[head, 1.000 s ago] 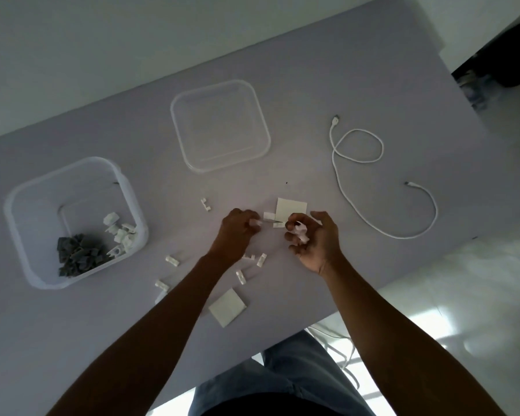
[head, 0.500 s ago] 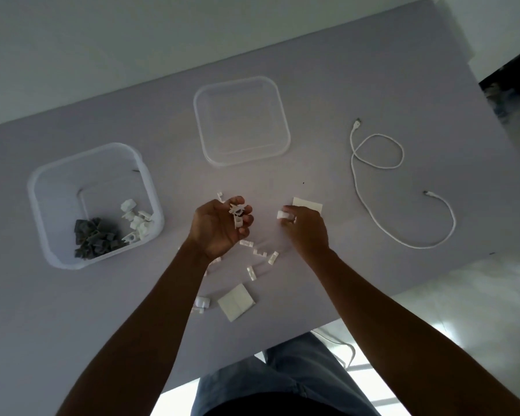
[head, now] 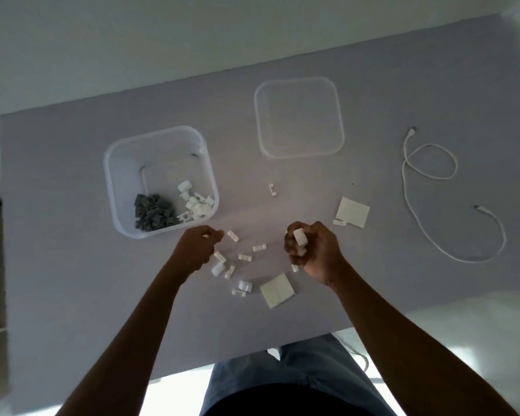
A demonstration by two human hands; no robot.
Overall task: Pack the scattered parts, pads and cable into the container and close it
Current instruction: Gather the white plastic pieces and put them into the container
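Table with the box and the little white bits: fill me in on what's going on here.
A person is gathering small white parts off the table to pack them into the open container, which already holds grey and white pieces. The right hand is closed around a few white parts; the left hand pinches one near the container. More parts, two square pads and the white cable lie loose. The lid sits apart, off the container.

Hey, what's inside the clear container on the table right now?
The container holds a pile of dark grey parts and a cluster of white parts along its near side. The rest of its floor is bare. Anything beneath the piles is covered.
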